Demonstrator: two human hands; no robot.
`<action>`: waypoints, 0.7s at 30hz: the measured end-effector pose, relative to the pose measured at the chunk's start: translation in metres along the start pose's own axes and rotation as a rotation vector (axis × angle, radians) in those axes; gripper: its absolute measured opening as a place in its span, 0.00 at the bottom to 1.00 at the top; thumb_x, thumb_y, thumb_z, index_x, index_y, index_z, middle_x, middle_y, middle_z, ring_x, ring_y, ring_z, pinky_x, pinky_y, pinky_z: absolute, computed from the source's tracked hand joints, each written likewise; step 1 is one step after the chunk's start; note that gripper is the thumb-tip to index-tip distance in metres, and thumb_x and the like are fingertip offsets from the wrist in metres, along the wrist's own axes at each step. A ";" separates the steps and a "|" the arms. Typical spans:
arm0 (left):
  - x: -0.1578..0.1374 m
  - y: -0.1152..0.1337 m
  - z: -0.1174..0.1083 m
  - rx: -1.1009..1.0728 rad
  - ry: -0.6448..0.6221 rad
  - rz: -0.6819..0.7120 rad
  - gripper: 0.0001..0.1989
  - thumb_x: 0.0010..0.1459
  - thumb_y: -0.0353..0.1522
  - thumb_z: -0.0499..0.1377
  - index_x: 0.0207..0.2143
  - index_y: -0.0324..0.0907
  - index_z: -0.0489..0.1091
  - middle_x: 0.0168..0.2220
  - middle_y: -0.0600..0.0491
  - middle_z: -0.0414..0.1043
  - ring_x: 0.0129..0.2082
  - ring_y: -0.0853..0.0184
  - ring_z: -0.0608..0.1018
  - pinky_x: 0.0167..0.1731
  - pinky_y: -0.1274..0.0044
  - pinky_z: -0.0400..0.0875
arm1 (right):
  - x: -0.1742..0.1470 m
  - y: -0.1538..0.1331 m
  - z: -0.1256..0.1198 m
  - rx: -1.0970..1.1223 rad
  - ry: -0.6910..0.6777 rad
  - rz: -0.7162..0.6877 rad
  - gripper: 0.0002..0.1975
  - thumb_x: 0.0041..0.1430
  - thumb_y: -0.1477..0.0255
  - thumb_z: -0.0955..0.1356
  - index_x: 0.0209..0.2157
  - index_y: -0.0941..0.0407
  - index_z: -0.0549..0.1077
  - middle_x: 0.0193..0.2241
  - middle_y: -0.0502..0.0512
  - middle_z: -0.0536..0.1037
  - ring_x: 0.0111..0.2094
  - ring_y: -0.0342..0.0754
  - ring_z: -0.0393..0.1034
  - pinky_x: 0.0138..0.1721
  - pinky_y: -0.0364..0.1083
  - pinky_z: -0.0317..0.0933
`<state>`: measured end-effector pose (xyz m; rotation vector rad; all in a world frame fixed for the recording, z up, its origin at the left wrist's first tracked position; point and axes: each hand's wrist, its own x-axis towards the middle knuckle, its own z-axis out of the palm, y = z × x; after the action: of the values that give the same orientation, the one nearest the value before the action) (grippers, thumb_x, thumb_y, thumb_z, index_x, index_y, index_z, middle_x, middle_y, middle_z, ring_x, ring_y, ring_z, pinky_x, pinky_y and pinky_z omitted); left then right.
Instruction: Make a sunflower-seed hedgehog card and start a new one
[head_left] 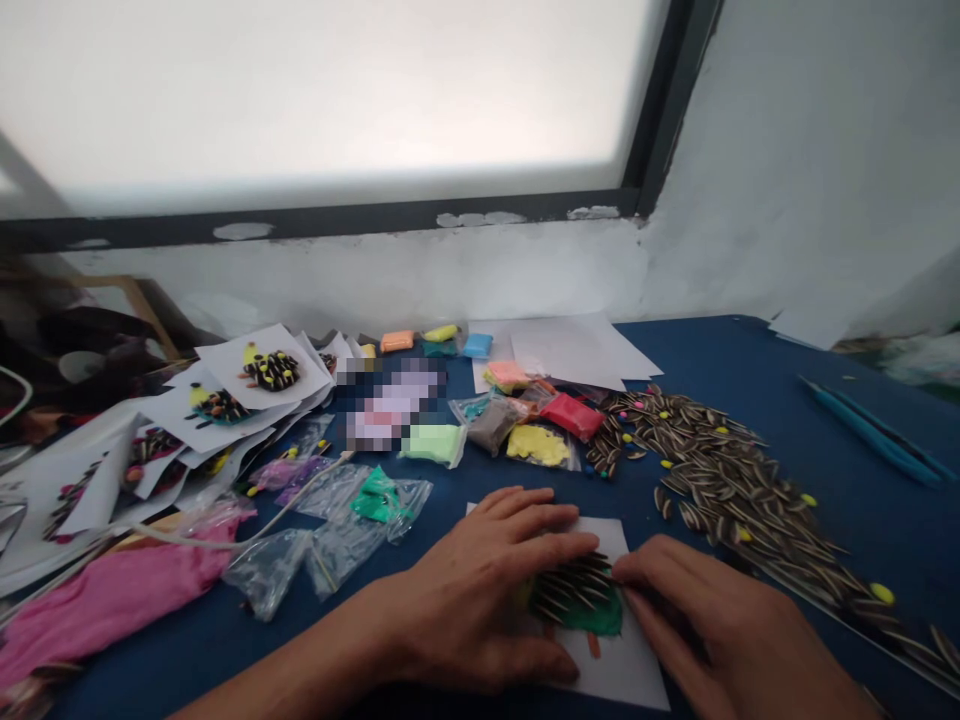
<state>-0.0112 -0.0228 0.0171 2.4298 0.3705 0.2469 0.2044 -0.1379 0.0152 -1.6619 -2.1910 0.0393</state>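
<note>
A white paper card [619,680] lies on the blue table in front of me. On it is a green clay shape [592,614] with striped sunflower seeds [574,582] stuck in it in rows and small orange-brown clay strips below. My left hand [480,590] rests over the card's left side, fingers spread, partly covering the clay. At the clay's right edge my right hand [727,630] has thumb and forefinger pinched together by the seed tips. Whatever is between those fingertips is hidden.
A long heap of loose sunflower seeds [735,480] spreads to the right, with a blue tool [877,430] beyond. Several bagged clay packets, including red [571,415] and yellow [538,446], lie ahead. Finished seed pictures [266,370], plastic bags and pink clay [120,600] occupy the left.
</note>
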 end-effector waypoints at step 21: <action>0.002 0.009 -0.003 0.037 -0.028 -0.013 0.36 0.51 0.42 0.65 0.62 0.51 0.61 0.66 0.49 0.55 0.65 0.49 0.58 0.63 0.54 0.49 | -0.002 0.003 0.002 -0.035 -0.089 0.017 0.12 0.65 0.77 0.60 0.34 0.50 0.72 0.28 0.49 0.75 0.29 0.45 0.75 0.27 0.41 0.66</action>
<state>-0.0083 -0.0268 0.0257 2.4640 0.3808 0.2021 0.2066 -0.1380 0.0118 -1.7291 -2.2547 0.0812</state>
